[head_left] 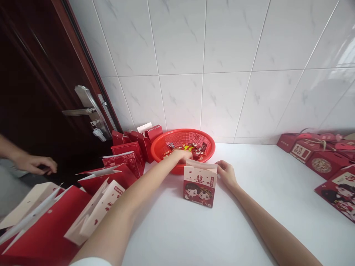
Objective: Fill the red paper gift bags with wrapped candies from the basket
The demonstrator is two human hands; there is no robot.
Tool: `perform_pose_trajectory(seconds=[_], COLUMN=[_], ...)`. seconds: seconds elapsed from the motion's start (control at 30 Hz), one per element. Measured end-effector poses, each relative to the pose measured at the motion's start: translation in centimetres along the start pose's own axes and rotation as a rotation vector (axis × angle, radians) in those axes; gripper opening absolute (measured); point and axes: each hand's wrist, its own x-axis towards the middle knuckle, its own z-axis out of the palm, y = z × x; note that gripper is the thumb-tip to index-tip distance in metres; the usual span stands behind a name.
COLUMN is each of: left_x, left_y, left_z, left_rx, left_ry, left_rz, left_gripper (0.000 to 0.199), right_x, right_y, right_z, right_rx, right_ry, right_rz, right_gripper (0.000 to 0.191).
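A red plastic basket (159,142) with mesh sides holds several wrapped candies (198,151). My left hand (183,156) reaches over its near rim into the candies. Its fingers point down and are mostly hidden, so I cannot see what they hold. In front of the basket a small cream and red paper gift bag (199,186) stands upright with its top open. It is printed with two cartoon figures. My right hand (226,174) grips the bag's right edge, with the fingers bent and partly behind it.
Several red and cream paper bags (100,210) stand along the left. Red gift boxes (318,153) are grouped at the right on the white table (249,229). Behind is a tiled wall (227,99). Another person's hand (37,164) shows at far left, near a dark door (33,74).
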Motion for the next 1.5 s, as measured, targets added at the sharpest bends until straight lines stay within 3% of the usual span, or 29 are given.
perform_pose_trajectory(seconds=[0.13,0.3,0.43,0.53,0.67,0.83,0.93,1.03,1.1,1.2,1.3,1.5], left_x=[-1.0,-1.3,-0.9,-1.0,-1.2,-0.8,-0.3,0.1,0.3,0.4,0.3,1.1], left_y=[0.9,1.9,2.2,2.2,2.1,2.5,2.7,2.4,1.8,1.0,1.3,2.4], left_z=[-1.1,-1.9,-1.9,-1.9,-1.9,-1.8,-1.9,-1.9,-1.7,-1.2,-0.5,0.8], left_rx=[-0.020,-0.520,-0.703,-0.804,-0.878,-0.875,-0.821,-0.601,-0.450,-0.325,-0.226,0.184], left_ry=[-0.087,0.178,0.287,0.312,0.299,0.374,0.421,0.454,0.434,0.337,0.249,-0.037], left_rz=[-0.022,0.216,0.299,0.331,0.352,0.290,0.233,0.107,0.002,-0.061,-0.026,0.187], left_gripper=[0.012,0.022,0.029,0.030,0.029,0.023,0.027,0.041,0.044,0.031,0.018,0.030], right_x=[0.0,0.8,2.6,4.4,6.3,7.2,7.6,8.1,8.4,8.8,8.8,8.8], right_y=[0.1,-1.5,-4.9,-7.3,-9.0,-9.5,-9.4,-9.2,-9.0,-8.9,-8.9,-9.0], right_z=[0.1,-0.2,0.2,1.6,4.2,5.2,4.9,4.9,5.0,5.1,4.7,4.3], right_rx=[0.030,0.188,0.249,0.230,0.257,0.319,0.350,0.379,0.406,0.441,0.477,0.579], right_ry=[0.008,0.164,0.247,0.174,-0.017,-0.188,-0.159,-0.071,-0.026,0.002,0.006,-0.024], right_rz=[0.018,-0.032,-0.192,-0.277,-0.175,-0.062,-0.035,-0.011,0.000,0.012,0.028,0.036], right_gripper=[0.024,0.027,0.024,0.026,0.044,0.027,0.023,0.020,0.019,0.020,0.022,0.026])
